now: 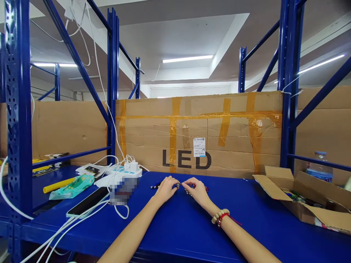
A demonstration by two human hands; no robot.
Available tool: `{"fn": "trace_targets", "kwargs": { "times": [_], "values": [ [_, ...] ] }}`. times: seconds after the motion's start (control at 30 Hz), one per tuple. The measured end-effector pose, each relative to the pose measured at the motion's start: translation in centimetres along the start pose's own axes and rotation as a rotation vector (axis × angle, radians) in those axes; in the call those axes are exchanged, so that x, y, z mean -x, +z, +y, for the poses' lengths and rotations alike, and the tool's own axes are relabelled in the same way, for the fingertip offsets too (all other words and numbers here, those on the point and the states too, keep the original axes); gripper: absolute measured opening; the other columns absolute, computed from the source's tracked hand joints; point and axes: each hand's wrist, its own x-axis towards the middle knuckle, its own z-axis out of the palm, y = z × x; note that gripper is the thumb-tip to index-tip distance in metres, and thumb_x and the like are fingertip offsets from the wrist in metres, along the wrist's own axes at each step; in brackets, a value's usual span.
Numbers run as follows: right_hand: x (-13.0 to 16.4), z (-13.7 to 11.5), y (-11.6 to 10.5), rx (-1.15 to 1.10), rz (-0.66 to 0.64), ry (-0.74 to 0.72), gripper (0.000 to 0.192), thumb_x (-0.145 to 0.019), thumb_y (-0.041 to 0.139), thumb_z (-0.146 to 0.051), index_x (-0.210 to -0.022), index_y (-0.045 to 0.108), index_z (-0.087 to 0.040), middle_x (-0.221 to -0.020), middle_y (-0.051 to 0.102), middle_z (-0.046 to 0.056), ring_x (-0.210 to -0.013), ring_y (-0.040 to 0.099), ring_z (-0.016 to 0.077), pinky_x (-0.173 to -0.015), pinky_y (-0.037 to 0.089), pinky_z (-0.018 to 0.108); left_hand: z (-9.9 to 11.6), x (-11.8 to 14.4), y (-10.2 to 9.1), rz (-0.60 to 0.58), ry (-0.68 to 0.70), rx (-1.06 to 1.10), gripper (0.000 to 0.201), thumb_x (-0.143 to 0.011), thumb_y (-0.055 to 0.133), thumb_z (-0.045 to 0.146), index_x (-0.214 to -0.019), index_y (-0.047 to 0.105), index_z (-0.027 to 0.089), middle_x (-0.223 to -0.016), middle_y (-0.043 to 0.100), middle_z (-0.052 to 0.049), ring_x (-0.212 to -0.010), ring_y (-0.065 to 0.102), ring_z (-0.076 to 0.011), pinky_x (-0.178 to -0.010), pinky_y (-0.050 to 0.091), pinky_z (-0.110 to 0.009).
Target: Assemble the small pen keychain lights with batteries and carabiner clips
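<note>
Both my hands rest on a blue shelf surface (175,226) in front of a taped cardboard wall marked "LED" (197,131). My left hand (167,188) is closed around a small dark pen-like part (155,185) whose metal tip shows between the hands. My right hand (196,190) pinches another small part with a red bit (206,189) sticking out beside it. The two hands nearly touch at the fingertips. A bead bracelet (219,216) sits on my right wrist.
A white power strip (124,170) with chargers and white cables lies to the left, next to a phone (87,205), a green tissue pack (72,185) and a yellow tube (58,185). An open cardboard box (304,204) and a water bottle (319,166) stand right. Blue rack posts (287,87) flank the shelf.
</note>
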Motion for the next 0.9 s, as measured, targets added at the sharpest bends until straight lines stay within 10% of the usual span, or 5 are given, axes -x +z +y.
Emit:
{"fn": "trace_targets", "kwargs": {
  "times": [0.9],
  "values": [
    [0.4, -0.79, -0.19, 0.048, 0.007, -0.146, 0.023, -0.083, 0.051, -0.036, -0.082, 0.068, -0.02, -0.077, 0.061, 0.004, -0.063, 0.055, 0.0153, -0.061, 0.046, 0.029, 0.57, -0.14, 0.01, -0.027, 0.033, -0.052, 0.008, -0.082, 0.059, 0.022, -0.087, 0.064, 0.019, -0.083, 0.066, -0.003, -0.082, 0.057, -0.0185, -0.074, 0.04, -0.027]
  ]
}}
